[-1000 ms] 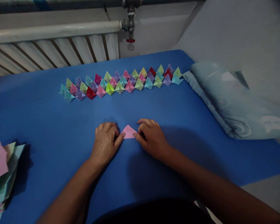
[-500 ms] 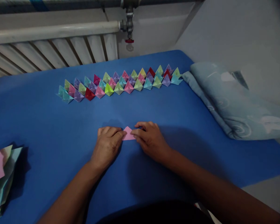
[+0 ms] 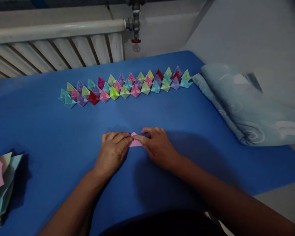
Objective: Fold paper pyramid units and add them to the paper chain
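A small pink folded paper lies flat on the blue table, its peak pointing away from me. My left hand rests at its left edge, fingers together, pressing the paper between thumb and fingertips or against the table. From the right, my right hand reaches over the paper with its index finger stretched across to near the left fingertips. Its other fingers are bent and apart, and its thumb is near the paper's right corner. The fingers hide both sides of the paper.
Rows of colourful folded paper boats stand across the back of the table. Loose coloured sheets are stacked at the left edge. A folded blue-grey blanket lies at the right. Behind are a radiator and a red-handled valve.
My right index finger has moved left across the pink paper, up near its peak. My left hand has stayed at the left edge. The view has shifted slightly.
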A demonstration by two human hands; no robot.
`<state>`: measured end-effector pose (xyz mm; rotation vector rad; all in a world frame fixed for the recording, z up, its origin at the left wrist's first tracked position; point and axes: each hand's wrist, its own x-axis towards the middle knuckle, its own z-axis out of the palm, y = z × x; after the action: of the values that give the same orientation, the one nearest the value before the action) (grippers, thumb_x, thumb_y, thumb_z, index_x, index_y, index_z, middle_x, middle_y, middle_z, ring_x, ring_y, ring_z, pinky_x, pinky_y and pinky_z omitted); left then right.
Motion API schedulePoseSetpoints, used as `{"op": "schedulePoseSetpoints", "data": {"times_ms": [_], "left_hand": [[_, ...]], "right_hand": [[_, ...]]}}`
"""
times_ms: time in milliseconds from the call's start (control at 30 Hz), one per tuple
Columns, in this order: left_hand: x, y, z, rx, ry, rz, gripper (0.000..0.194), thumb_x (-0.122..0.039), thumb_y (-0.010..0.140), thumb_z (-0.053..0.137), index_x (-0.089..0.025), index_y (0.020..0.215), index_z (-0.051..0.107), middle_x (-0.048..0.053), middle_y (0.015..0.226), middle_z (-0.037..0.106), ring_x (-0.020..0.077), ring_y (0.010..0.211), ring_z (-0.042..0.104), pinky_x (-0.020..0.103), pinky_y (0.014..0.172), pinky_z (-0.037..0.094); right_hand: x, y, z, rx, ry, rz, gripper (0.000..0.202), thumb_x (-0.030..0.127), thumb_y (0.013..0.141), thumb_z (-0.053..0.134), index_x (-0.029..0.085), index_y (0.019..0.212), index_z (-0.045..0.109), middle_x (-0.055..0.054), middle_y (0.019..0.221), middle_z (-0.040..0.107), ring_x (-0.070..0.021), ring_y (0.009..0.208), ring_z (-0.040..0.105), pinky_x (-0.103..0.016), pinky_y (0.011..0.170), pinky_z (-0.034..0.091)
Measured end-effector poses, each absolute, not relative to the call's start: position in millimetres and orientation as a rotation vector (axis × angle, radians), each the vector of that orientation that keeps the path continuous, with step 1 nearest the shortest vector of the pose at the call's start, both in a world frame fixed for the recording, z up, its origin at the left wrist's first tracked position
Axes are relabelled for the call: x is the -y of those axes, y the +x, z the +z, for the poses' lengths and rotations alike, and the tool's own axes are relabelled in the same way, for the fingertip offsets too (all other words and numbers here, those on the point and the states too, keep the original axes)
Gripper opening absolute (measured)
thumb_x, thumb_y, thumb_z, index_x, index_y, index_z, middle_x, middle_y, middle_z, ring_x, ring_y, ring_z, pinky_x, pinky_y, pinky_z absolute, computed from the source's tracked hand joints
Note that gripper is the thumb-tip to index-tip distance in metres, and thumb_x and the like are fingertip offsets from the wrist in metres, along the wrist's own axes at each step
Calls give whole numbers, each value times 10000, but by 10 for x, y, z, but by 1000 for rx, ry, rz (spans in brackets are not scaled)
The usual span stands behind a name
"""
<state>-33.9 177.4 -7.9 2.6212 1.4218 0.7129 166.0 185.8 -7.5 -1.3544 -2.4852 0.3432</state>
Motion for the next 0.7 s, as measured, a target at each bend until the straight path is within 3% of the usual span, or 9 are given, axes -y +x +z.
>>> {"op": "schedulePoseSetpoints", "data": {"times_ms": [300,467,700], "left_hand": [[-1853,-408,-145,-1440,2626,720,177,-269,924,546,-260,1005,704,50,1035,690,223,950,558,381,785,380],[-1685,-320,-85,-1396,2797,726,222,-200,945,487,-205,1029,693,73,981,700,215,895,573,387,782,390],[-1366,-186,-72,-1518,2904,529,368,-59,918,395,-119,1207,615,143,1134,677,264,985,596,451,861,385]], "right_hand": [[-1892,1618,-31,2611,-1414,257,380,201,922,487,341,1256,599,-74,1165,592,-212,893,476,-352,738,288],[-1878,1631,-46,2566,-1381,208,337,239,946,478,333,1238,617,-70,1155,602,-211,904,472,-353,744,274],[-1857,1664,-70,2594,-1351,150,357,304,964,438,346,1290,578,-77,1247,572,-239,962,469,-382,777,276]]}}
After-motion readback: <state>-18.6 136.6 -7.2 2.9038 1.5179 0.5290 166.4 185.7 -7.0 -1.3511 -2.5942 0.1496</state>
